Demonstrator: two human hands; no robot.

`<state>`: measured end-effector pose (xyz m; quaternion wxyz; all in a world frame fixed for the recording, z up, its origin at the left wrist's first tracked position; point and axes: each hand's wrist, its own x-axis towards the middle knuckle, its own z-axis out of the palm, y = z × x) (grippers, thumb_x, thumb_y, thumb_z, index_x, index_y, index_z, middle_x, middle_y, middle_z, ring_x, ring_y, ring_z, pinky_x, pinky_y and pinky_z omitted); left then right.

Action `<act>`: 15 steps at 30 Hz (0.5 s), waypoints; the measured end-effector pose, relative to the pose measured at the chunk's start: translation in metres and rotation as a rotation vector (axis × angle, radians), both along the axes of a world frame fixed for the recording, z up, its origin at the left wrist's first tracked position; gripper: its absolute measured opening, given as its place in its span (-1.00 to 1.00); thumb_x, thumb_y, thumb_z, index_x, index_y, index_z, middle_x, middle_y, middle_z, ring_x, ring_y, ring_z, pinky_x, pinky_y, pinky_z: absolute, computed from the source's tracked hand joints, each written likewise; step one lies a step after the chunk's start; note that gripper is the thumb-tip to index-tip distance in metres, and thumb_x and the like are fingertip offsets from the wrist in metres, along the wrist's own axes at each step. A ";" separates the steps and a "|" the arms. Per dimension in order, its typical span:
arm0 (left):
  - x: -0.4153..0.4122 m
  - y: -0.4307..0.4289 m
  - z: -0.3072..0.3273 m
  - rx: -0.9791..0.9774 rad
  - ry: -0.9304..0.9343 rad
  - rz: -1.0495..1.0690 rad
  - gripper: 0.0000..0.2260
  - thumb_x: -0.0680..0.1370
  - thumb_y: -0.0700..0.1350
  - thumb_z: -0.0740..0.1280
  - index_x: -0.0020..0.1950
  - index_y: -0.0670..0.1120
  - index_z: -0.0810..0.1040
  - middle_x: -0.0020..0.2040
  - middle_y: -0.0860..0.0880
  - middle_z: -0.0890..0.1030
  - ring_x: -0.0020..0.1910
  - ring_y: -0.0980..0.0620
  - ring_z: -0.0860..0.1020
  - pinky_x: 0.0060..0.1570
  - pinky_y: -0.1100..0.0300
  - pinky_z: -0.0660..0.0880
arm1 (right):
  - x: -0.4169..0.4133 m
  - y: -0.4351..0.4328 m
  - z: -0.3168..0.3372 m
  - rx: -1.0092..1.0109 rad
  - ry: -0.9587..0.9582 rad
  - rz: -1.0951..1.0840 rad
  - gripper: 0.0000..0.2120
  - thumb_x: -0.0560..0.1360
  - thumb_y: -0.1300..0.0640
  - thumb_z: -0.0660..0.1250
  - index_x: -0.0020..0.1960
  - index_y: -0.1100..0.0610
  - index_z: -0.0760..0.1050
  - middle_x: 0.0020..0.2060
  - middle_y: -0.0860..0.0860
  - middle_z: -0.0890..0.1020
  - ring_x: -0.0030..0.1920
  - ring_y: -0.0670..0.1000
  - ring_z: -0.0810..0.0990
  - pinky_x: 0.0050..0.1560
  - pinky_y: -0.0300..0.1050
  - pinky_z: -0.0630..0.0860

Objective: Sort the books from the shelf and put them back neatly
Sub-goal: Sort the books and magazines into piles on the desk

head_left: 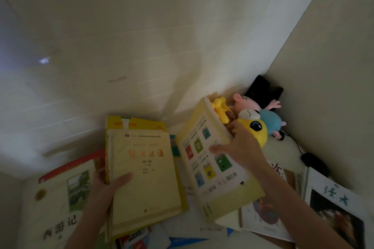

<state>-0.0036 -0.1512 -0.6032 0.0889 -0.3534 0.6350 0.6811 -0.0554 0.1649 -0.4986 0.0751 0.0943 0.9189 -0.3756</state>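
My left hand (105,186) grips the left edge of a stack of yellow books (145,172), thumb lying on the pale top cover with red characters. My right hand (240,147) holds a yellow book with coloured squares (210,163) by its upper right edge, the book tilted over the pile. A white book with a green picture and large black characters (60,204) lies at the lower left. More books lie loose on the surface below and to the right, among them a white one with teal characters (336,202).
Plush toys sit in the far right corner: a yellow one (255,129), a pink pig in blue (263,109). A black device (263,91) leans behind them. A black mouse (313,161) with its cable lies by the right wall. White walls enclose the space.
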 end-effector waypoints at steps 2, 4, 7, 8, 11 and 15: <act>0.000 0.007 -0.001 0.005 -0.030 -0.028 -0.07 0.10 -0.03 0.65 0.38 -0.09 0.30 0.16 -0.15 0.54 -0.05 -0.20 0.59 -0.17 -0.10 0.59 | -0.002 0.011 0.022 -0.042 0.056 -0.042 -0.53 0.24 0.05 0.60 -0.09 0.00 0.34 -0.21 -0.06 0.64 -0.36 -0.07 0.67 -0.32 -0.06 0.63; 0.001 0.018 -0.002 0.050 -0.080 -0.039 -0.11 0.16 -0.06 0.64 0.40 -0.10 0.29 0.13 -0.16 0.54 -0.09 -0.19 0.59 -0.21 -0.05 0.57 | -0.004 0.026 0.039 -0.130 0.086 -0.101 -0.56 0.25 0.11 0.60 -0.07 0.03 0.36 -0.20 -0.04 0.65 -0.38 -0.07 0.67 -0.39 -0.11 0.60; 0.000 0.039 -0.013 0.142 -0.126 -0.088 -0.07 0.08 -0.05 0.68 0.35 -0.15 0.34 0.15 -0.18 0.56 -0.08 -0.18 0.61 -0.24 -0.01 0.57 | -0.003 0.044 0.054 -0.209 0.121 -0.173 -0.50 0.24 0.15 0.60 0.01 0.18 0.38 -0.17 0.01 0.66 -0.39 -0.02 0.68 -0.41 -0.09 0.61; -0.001 0.046 -0.016 0.142 -0.137 -0.111 -0.13 0.15 -0.08 0.65 0.37 -0.16 0.32 0.16 -0.19 0.55 -0.09 -0.16 0.60 -0.25 0.01 0.55 | -0.002 0.047 0.055 -0.232 0.130 -0.199 -0.48 0.23 0.14 0.61 0.02 0.19 0.38 -0.17 0.03 0.66 -0.37 0.00 0.69 -0.37 -0.03 0.63; -0.006 0.067 -0.023 0.064 -0.213 -0.152 -0.18 0.33 -0.12 0.56 0.46 -0.20 0.18 0.29 -0.23 0.46 0.02 -0.18 0.55 -0.10 -0.06 0.54 | 0.002 0.050 0.052 -0.313 0.109 -0.276 -0.44 0.21 0.16 0.62 0.07 0.21 0.40 -0.17 0.06 0.68 -0.35 0.04 0.70 -0.32 0.02 0.65; -0.010 0.074 -0.024 -0.303 -0.222 -0.401 -0.21 0.42 0.06 0.48 0.47 -0.23 0.15 0.41 -0.22 0.34 0.35 -0.24 0.36 0.27 -0.11 0.40 | 0.011 0.043 0.044 -0.431 0.076 -0.294 -0.44 0.22 0.21 0.61 0.08 0.26 0.37 -0.21 0.05 0.68 -0.37 0.04 0.69 -0.44 -0.12 0.59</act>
